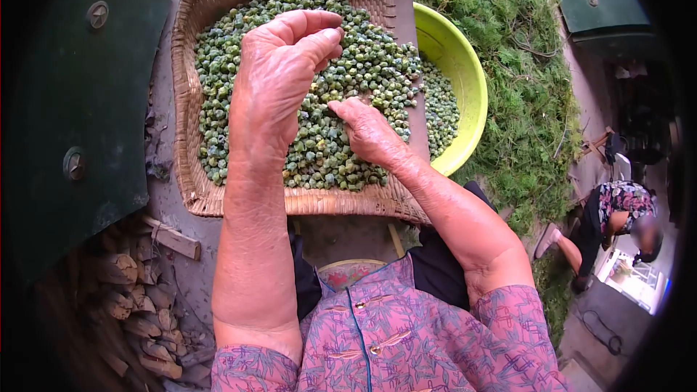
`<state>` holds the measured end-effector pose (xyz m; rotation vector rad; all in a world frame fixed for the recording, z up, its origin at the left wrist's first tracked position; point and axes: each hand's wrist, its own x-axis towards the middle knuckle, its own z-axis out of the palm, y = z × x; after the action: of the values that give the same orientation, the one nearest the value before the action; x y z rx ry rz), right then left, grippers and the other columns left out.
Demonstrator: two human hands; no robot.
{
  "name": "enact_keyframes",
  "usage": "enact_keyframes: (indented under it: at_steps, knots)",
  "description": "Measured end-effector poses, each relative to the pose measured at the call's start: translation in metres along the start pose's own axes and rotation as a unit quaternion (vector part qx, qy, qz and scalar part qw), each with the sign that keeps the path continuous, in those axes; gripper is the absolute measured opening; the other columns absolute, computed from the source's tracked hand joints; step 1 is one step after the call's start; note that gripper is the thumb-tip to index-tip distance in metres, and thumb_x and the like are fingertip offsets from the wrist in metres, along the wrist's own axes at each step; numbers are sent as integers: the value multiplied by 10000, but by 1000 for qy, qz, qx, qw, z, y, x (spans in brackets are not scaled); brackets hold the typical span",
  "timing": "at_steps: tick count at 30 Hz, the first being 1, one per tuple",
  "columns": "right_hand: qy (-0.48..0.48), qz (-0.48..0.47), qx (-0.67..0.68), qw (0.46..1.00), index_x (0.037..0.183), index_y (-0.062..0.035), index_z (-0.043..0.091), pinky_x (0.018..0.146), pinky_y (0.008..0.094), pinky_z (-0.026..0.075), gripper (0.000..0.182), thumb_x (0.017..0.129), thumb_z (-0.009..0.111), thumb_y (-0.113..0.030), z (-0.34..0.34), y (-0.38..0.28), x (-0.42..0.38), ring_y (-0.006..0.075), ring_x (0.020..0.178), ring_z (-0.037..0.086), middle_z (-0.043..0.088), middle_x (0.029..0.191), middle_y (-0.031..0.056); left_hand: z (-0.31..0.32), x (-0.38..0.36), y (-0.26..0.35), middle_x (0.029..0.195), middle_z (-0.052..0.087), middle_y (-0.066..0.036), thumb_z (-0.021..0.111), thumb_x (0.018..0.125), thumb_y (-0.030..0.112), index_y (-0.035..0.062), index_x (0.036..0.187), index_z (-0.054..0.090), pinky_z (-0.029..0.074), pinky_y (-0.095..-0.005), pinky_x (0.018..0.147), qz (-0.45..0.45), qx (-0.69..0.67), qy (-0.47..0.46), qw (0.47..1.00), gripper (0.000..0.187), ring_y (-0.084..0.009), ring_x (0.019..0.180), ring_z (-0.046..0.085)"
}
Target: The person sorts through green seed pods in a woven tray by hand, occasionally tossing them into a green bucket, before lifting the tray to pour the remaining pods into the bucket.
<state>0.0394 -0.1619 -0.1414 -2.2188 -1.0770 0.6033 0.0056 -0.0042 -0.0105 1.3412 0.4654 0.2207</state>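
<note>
A shallow woven basket (190,101) holds a thick layer of small, knobbly green pods (239,25) that look like conifer seed cones. Above the middle of the layer is my left hand (287,65), its fingers curled in toward the thumb; whatever may be between the fingertips is hidden. Lower and to the right, my right hand (369,131) is closed, thumb and forefinger touching the cones. What it pinches, if anything, cannot be made out. Beside the basket's flat right edge stands a yellow-green tub (472,94), partly covered by that edge, with more cones inside.
Cut green conifer branches (523,87) lie heaped to the right. Split firewood (149,305) and a wooden board (170,238) are at lower left, below a dark green metal door (87,101). At far right another person (617,218) bends over.
</note>
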Motion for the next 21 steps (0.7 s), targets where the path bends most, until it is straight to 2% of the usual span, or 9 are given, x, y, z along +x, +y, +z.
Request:
enact_keyframes:
  at_steps: [4, 6, 9, 10, 13, 15, 16, 18, 21]
  knots:
    - [76, 13, -19, 997, 1209, -65, 529, 848, 404, 453, 489, 745, 468, 79, -6, 30, 20, 338, 984, 561, 540, 1047, 166, 0, -1, 0, 945, 665, -83, 598, 871, 97, -5, 1060, 627, 500, -270, 805, 0, 7, 1, 1000, 216, -128, 826, 631]
    - [96, 74, 12, 993, 1259, -50, 496, 952, 371, 421, 514, 754, 538, 35, -22, 35, 25, 328, 1095, 531, 547, 1149, 174, 0, 0, -1, 945, 665, -83, 600, 870, 98, -6, 1061, 627, 500, -270, 806, 3, 4, 1, 1000, 219, -128, 826, 630]
    - [146, 38, -23, 988, 1292, -66, 476, 1047, 347, 351, 526, 775, 525, 19, -42, 47, 22, 295, 1212, 474, 494, 1298, 171, -2, 0, -2, 944, 665, -81, 603, 869, 101, -7, 1063, 626, 500, -272, 810, 6, 2, 2, 1000, 224, -128, 826, 629]
    - [163, 25, -23, 986, 1259, -27, 491, 1027, 367, 377, 500, 765, 500, 47, -49, 47, 20, 329, 1183, 490, 507, 1272, 194, -2, 0, -1, 944, 665, -80, 604, 868, 103, -7, 1063, 627, 500, -273, 812, 7, 3, 2, 1000, 225, -128, 827, 628]
    - [173, 25, -13, 985, 1208, -41, 547, 989, 367, 416, 448, 768, 510, 29, -69, 36, 13, 321, 1125, 541, 566, 1186, 205, -1, 0, -2, 946, 665, -80, 606, 868, 105, -8, 1062, 626, 500, -276, 815, 9, -2, -1, 1000, 226, -128, 830, 628]
    - [11, 47, 35, 998, 1144, -63, 605, 902, 387, 473, 420, 750, 496, 31, -79, 23, 5, 323, 1014, 601, 620, 1056, 215, 0, 0, -2, 947, 664, -80, 605, 868, 102, -6, 1062, 627, 500, -275, 814, 9, 1, 0, 1000, 224, -128, 830, 628]
    - [11, 48, 35, 998, 1144, -63, 605, 902, 387, 473, 420, 750, 496, 31, -79, 18, -1, 323, 1014, 601, 620, 1056, 215, 0, 0, -2, 949, 664, -81, 604, 868, 100, -5, 1062, 627, 501, -274, 814, 9, 4, 1, 1000, 222, -128, 830, 628]
    - [-194, 22, -71, 978, 1117, -51, 620, 845, 388, 478, 362, 777, 513, 15, -74, 8, -10, 326, 955, 609, 649, 985, 160, 0, 1, -2, 950, 664, -81, 604, 868, 97, -4, 1063, 627, 501, -273, 814, 5, 8, 2, 1000, 221, -128, 831, 628]
    - [-230, 30, -118, 966, 1106, -61, 621, 795, 397, 471, 428, 715, 495, 61, -58, 10, -18, 332, 915, 590, 613, 909, 141, 1, 1, -2, 950, 664, -82, 603, 869, 92, -2, 1064, 627, 502, -272, 815, 0, 7, 3, 1000, 219, -129, 833, 629]
